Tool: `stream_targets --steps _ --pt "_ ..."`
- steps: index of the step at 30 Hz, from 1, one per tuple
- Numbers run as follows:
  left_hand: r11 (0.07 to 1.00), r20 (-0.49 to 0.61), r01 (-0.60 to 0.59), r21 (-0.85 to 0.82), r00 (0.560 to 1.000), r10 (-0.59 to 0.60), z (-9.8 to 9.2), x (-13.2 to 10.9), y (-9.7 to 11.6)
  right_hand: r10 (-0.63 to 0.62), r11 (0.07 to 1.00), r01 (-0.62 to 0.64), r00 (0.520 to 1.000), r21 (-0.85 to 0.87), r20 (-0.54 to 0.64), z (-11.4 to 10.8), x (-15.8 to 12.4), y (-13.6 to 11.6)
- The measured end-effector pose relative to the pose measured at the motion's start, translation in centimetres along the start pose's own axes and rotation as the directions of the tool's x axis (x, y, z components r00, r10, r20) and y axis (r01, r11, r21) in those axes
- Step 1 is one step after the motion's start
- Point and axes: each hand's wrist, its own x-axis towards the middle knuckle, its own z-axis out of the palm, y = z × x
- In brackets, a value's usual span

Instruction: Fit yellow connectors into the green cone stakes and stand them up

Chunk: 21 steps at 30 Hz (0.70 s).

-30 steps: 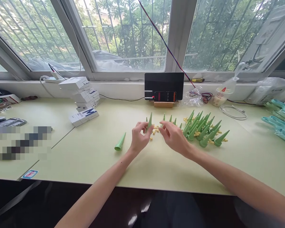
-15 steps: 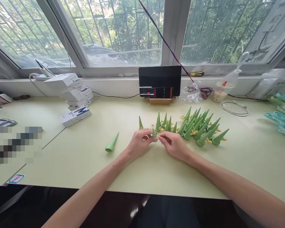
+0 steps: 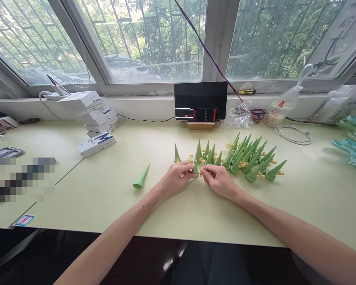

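Between the thumb and fingers of my left hand (image 3: 178, 177) is a green plastic cone (image 3: 195, 169), held upright with its tip up. My right hand (image 3: 218, 179) pinches a small yellow piece (image 3: 200, 171) at the right side of that cone; the fingers hide most of it. Just behind my left hand stands another green cone (image 3: 177, 153) with a yellow piece at its base. A lone green cone (image 3: 141, 177) lies on its side to the left. Many cones with yellow pieces form a cluster (image 3: 246, 156) behind and right of my right hand.
White boxes (image 3: 90, 113) are stacked at the back left. A phone (image 3: 204, 115) leans on a black panel (image 3: 200, 95) at the back. Toward the right are a bagged cup (image 3: 277, 113), a coiled white cable (image 3: 293, 134) and teal plastic items (image 3: 350, 150).
The held cone is now more upright, slightly to the right of where it was. My right hand keeps its pinch close beside it. The whole view has shifted slightly.
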Motion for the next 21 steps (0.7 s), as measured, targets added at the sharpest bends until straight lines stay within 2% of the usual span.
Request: stream_targets --steps 3,6,11,14,17,21 --pt "0.999 -0.011 -0.042 0.0 0.999 0.042 0.16 -0.1 0.1 0.014 0.999 -0.014 1.0 0.033 0.003 -0.05 -0.02 -0.18" --pt "0.998 -0.012 -0.068 -0.006 0.998 0.068 0.16 -0.22 0.35 0.081 0.988 -0.085 0.996 0.128 0.035 -0.12 0.01 -0.41" --pt "0.995 -0.014 -0.095 -0.016 0.995 0.095 0.06 -0.37 0.54 0.205 0.912 -0.238 0.97 0.335 0.129 -0.11 0.19 -0.39" --pt "0.994 -0.014 -0.111 -0.024 0.994 0.111 0.04 -0.39 0.53 0.237 0.877 -0.282 0.958 0.388 0.161 -0.1 0.25 -0.34" --pt "0.993 -0.024 -0.112 -0.036 0.994 0.111 0.07 -0.34 0.63 0.217 0.891 -0.257 0.965 0.374 0.145 -0.14 0.17 -0.5" --pt "0.998 -0.046 -0.064 -0.03 0.997 0.062 0.26 -0.24 0.74 0.127 0.957 -0.142 0.989 0.252 0.076 -0.19 -0.03 -0.75"
